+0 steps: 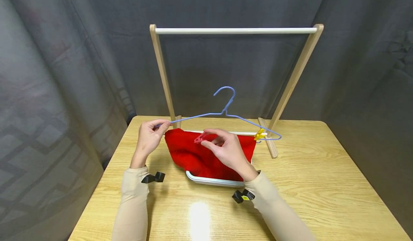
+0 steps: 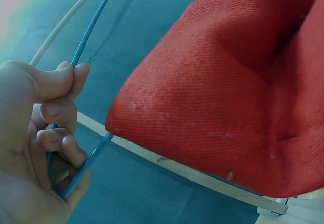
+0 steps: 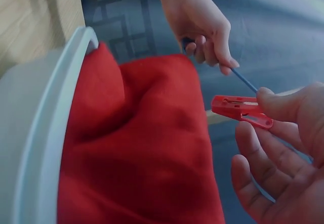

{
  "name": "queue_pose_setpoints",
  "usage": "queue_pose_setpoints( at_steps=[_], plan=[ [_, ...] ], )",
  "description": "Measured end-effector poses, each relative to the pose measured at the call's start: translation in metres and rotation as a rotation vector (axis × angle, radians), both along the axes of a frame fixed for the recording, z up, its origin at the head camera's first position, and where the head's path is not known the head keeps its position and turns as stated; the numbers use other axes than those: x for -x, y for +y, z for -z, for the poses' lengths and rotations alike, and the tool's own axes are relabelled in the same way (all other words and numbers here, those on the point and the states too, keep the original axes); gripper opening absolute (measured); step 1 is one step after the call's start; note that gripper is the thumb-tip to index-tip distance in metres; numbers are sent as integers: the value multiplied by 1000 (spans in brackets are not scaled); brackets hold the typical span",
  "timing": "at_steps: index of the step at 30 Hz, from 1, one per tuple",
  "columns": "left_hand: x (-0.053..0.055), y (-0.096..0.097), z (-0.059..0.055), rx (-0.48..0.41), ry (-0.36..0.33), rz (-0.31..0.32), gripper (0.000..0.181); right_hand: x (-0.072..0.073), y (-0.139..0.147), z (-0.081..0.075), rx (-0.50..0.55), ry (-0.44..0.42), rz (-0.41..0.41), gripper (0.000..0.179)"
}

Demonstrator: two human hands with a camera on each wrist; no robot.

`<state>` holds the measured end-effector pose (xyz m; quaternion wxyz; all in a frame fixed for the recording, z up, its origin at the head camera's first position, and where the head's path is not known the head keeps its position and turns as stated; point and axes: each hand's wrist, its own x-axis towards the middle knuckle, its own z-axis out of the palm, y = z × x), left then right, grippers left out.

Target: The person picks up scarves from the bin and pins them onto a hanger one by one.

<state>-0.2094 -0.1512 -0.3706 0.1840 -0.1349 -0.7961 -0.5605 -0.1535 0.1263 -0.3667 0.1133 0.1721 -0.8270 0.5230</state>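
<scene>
A blue wire hanger [image 1: 206, 115] is held up with its hook at the top. My left hand [image 1: 151, 137] grips its left end, fingers curled round the wire. A red cloth [image 1: 184, 151] hangs along the lower bar, and a yellow clothespin [image 1: 259, 134] sits at its right corner. Between thumb and fingers, my right hand [image 1: 229, 153] pinches a red clothespin [image 3: 234, 106], in front of the cloth in the head view. In the left wrist view, the cloth's left corner [image 2: 124, 118] lies at the lower wire near my left fingers.
Below the cloth, a white basket [image 1: 214, 181] stands on the wooden table [image 1: 322, 183], its inside mostly hidden. Behind is a drying rack with a white top rod [image 1: 235, 30] and wooden posts [image 1: 295, 72]. Grey curtains [image 1: 48, 90] surround the table's back and sides.
</scene>
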Motion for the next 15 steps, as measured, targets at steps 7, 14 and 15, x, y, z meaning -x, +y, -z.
queue_pose_setpoints(
  at_steps=[7, 14, 15],
  plan=[
    [-2, 2, -3, -15, 20, -9, 14, 5, -19, -3, 58, 13, -26, 38],
    [-8, 4, -10, -23, 8, -15, 16, 8, -38, -11, 89, 27, -55, 38],
    [-8, 4, -10, -22, 6, -17, 16, 8, -40, -12, 89, 35, -59, 38]
  ],
)
